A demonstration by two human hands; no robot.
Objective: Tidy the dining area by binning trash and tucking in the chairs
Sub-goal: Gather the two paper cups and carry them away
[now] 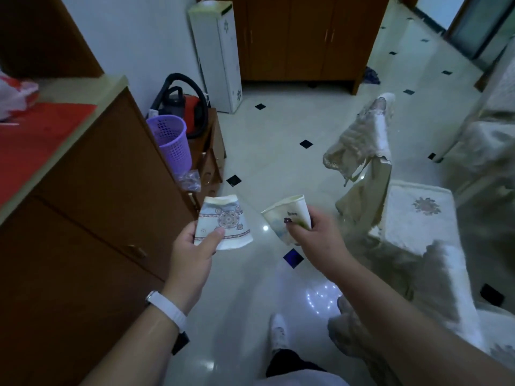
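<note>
Pale tiled floor (278, 162). Flattened paper cup (225, 222) pinched in left hand (195, 253), crumpled cup (287, 214) gripped in right hand (316, 235). Purple basket (172, 142) toward upper left, nearer the left hand.

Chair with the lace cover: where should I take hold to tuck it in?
Grip the top of the backrest, coming from behind the chair, on its left in view: it stands upright with the seat facing away. The loose cover may slip, so squeeze firmly through it.
</note>
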